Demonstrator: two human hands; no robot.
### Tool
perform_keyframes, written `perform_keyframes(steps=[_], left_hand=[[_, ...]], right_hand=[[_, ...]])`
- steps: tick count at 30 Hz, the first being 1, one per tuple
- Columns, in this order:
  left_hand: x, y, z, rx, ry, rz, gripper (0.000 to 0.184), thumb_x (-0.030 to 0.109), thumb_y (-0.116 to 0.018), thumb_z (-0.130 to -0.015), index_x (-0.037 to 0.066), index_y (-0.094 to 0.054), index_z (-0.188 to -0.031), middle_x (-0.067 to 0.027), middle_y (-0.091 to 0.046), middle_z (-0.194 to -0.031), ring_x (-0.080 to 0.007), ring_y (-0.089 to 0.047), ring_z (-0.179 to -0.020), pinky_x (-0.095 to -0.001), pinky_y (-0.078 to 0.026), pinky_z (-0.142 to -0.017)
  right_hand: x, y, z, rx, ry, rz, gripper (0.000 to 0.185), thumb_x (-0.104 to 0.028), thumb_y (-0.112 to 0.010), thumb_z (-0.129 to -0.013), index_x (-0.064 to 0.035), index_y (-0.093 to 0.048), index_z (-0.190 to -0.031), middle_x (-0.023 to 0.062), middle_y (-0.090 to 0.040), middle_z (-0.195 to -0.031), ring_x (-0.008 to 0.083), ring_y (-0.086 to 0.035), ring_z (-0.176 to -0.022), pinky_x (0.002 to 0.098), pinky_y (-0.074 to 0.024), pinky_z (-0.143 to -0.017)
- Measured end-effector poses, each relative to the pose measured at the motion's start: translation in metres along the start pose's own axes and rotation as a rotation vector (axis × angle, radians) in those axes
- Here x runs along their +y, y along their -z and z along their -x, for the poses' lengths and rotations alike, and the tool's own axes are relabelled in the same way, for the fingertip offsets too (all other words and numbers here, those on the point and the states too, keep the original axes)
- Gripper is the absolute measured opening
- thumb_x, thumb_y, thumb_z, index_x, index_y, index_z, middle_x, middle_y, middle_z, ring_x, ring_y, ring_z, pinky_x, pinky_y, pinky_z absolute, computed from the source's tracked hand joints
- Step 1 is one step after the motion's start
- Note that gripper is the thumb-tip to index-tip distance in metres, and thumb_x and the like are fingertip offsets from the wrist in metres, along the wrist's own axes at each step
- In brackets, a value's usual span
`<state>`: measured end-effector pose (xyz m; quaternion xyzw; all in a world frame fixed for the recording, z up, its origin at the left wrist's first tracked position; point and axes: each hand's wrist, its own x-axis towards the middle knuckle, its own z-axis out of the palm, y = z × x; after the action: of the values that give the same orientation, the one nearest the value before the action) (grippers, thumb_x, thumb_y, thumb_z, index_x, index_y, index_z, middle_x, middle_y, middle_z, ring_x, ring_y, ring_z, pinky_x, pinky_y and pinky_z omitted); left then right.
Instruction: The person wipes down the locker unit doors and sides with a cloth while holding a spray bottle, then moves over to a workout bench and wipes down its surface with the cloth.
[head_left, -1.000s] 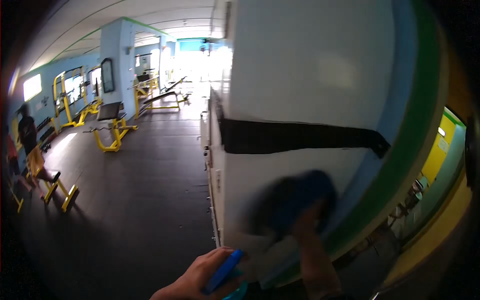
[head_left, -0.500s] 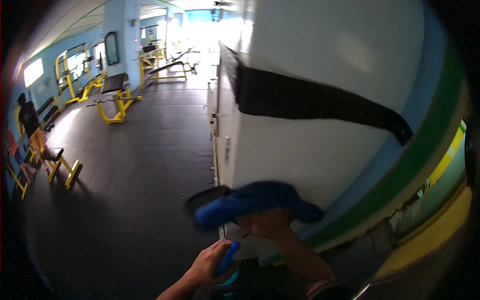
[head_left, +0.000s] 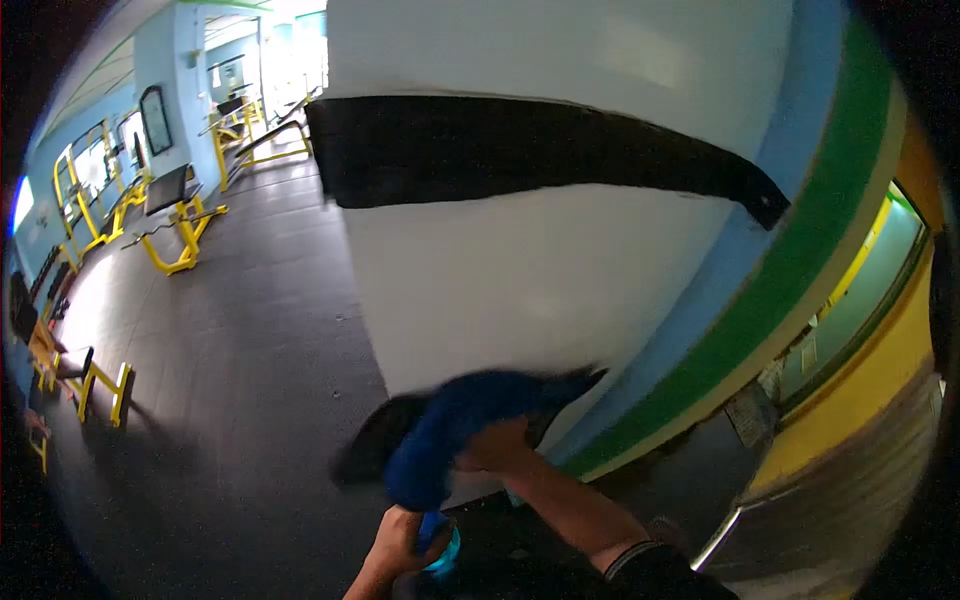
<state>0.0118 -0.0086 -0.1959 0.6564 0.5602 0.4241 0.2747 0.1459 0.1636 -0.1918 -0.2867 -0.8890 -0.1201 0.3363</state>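
1. Lower down than half a second ago, and farther from the wide black stripe (head_left: pixel 540 152), I see the floppy blue and black cloth (head_left: pixel 425 455).
2. From far off, I see the right hand (head_left: pixel 497 447) holding it, fingers blurry and bunched.
3. It sits before the bottom of the smooth white panel (head_left: pixel 500 290), poking past its left edge.
4. My left-hand view shows the left hand (head_left: pixel 398 545) curled around a blue and turquoise plastic thing (head_left: pixel 431 528), just under the cloth.
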Motion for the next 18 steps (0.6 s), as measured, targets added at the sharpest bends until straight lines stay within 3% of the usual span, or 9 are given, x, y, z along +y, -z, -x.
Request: perform_keyframes(steps=[3, 5, 8, 11, 14, 18], left_hand=[[-0.001, -0.006, -0.001, -0.049, 0.013, 0.052, 0.044, 0.016, -0.072, -0.074, 0.001, -0.055, -0.112, -0.0176, -0.06, -0.102, -0.029, -0.063, -0.087, -0.0365, -0.05, -0.075], [0.008, -0.003, 0.0, -0.102, 0.074, 0.073, 0.042, 0.018, -0.069, -0.078, -0.001, -0.053, -0.111, -0.0212, -0.058, -0.099, -0.0382, -0.062, -0.088, -0.0415, -0.05, -0.075], [-0.003, -0.006, 0.006, -0.081, 0.032, 0.106, 0.041, 0.018, -0.069, -0.078, 0.0, -0.054, -0.111, -0.0203, -0.058, -0.099, -0.0378, -0.061, -0.089, -0.0411, -0.049, -0.077], [0.002, -0.007, 0.007, -0.052, 0.078, 0.114, 0.041, 0.018, -0.069, -0.077, 0.0, -0.054, -0.111, -0.02, -0.058, -0.099, -0.0372, -0.061, -0.09, -0.0409, -0.049, -0.078], [-0.003, -0.008, 0.012, -0.014, 0.086, 0.095, 0.042, 0.018, -0.07, -0.076, 0.001, -0.054, -0.111, -0.0202, -0.058, -0.1, -0.0371, -0.06, -0.092, -0.0408, -0.048, -0.08], [-0.007, -0.004, 0.016, -0.041, 0.208, 0.111, 0.045, 0.016, -0.071, -0.074, 0.002, -0.054, -0.114, -0.0193, -0.06, -0.102, -0.0368, -0.061, -0.093, -0.0406, -0.049, -0.081]], right_hand=[[0.039, -0.027, 0.067, -0.193, -0.007, -0.079, 0.061, -0.06, -0.052, -0.077, -0.0137, -0.057, -0.117, 0.0115, -0.054, -0.122, 0.0336, -0.049, -0.115, 0.0513, -0.0309, -0.105], [0.082, -0.026, 0.098, -0.187, -0.148, -0.027, 0.062, -0.06, -0.053, -0.077, -0.0138, -0.056, -0.118, 0.0115, -0.054, -0.123, 0.0337, -0.048, -0.115, 0.0515, -0.0305, -0.106], [0.13, -0.004, 0.098, 0.095, -0.427, 0.084, 0.064, -0.06, -0.053, -0.076, -0.0139, -0.055, -0.12, 0.0116, -0.053, -0.124, 0.0339, -0.048, -0.116, 0.0518, -0.0299, -0.106], [0.12, 0.021, 0.042, 0.443, -0.571, 0.13, 0.065, -0.06, -0.054, -0.075, -0.0141, -0.054, -0.121, 0.0116, -0.052, -0.125, 0.0341, -0.047, -0.117, 0.0521, -0.0294, -0.106], [0.051, 0.017, -0.015, 0.419, -0.41, 0.151, 0.067, -0.061, -0.055, -0.075, -0.0142, -0.053, -0.123, 0.0116, -0.051, -0.127, 0.0343, -0.046, -0.117, 0.0524, -0.0288, -0.106], [-0.015, -0.036, 0.008, -0.027, -0.02, 0.008, 0.069, -0.061, -0.056, -0.074, -0.0144, -0.052, -0.125, 0.0117, -0.05, -0.129, 0.0345, -0.045, -0.119, 0.0528, -0.028, -0.106]])
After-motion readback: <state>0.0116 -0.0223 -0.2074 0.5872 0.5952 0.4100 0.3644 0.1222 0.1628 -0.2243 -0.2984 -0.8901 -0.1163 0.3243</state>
